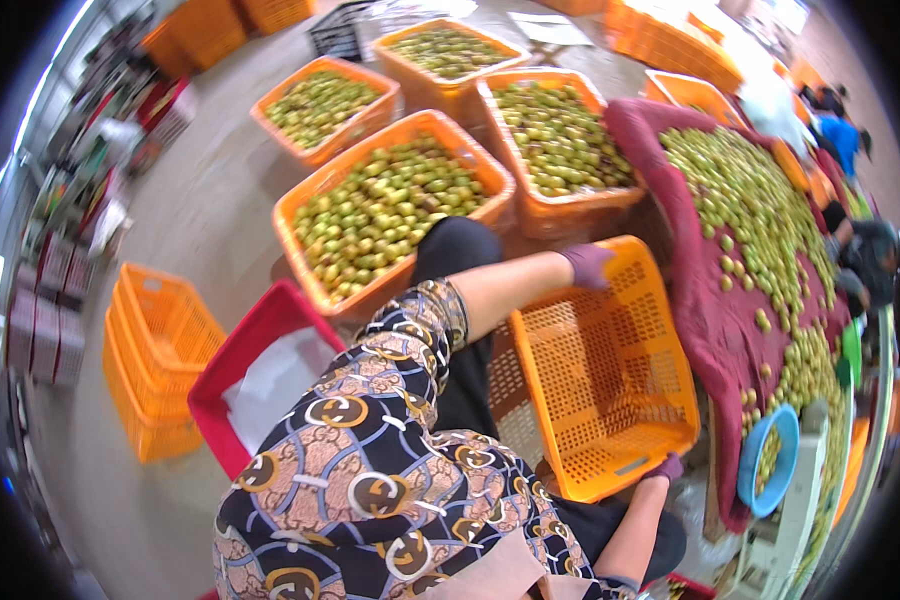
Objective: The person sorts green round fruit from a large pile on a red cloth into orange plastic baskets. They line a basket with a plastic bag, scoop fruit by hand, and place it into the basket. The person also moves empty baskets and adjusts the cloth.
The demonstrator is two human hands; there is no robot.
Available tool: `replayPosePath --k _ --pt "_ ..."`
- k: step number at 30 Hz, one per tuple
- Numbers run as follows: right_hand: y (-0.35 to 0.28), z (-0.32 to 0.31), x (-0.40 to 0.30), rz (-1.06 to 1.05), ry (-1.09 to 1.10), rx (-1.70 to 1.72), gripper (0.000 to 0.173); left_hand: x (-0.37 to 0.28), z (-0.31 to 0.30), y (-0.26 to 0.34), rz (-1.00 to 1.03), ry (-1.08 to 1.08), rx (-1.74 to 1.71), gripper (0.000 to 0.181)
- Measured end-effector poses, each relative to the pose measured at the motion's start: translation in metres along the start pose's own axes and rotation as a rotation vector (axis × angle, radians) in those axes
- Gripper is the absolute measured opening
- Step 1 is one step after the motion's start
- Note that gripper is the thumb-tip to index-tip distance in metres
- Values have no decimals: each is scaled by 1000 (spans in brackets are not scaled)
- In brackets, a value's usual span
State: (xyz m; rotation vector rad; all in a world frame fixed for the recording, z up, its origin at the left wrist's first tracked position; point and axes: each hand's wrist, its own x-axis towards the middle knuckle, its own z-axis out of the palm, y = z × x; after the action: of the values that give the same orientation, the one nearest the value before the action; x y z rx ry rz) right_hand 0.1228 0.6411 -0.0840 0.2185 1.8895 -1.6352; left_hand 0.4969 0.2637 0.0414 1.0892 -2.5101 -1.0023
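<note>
I hold an orange perforated plastic crate [607, 367] tilted on its side above my lap, its open side towards me, with nothing visible inside. My left hand [589, 266], in a purple glove, grips the crate's upper end. My right hand [664, 469], also gloved in purple, holds the rim at the lower end; part of it is hidden behind the crate. Beside the crate, a table covered in dark red cloth [694, 292] bears many loose green fruits [750, 187]. A blue plastic basin [746, 465] with some fruits stands at its near edge.
Orange crates full of fruit [390, 210] stand on the floor at my left, close to my knee. A red tray with white lining [229, 442] and stacked orange crates [131, 360] stand behind me. A white device [802, 472] sits by the basin. Other people are across the table.
</note>
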Motion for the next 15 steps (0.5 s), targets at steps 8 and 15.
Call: replayPosePath --k 8,15 --pt "-40 74 -47 -437 -370 -268 49 -280 -104 43 224 1100 -17 34" --pt "-24 118 -99 -542 -729 -536 46 -641 -40 -173 -990 809 72 28"
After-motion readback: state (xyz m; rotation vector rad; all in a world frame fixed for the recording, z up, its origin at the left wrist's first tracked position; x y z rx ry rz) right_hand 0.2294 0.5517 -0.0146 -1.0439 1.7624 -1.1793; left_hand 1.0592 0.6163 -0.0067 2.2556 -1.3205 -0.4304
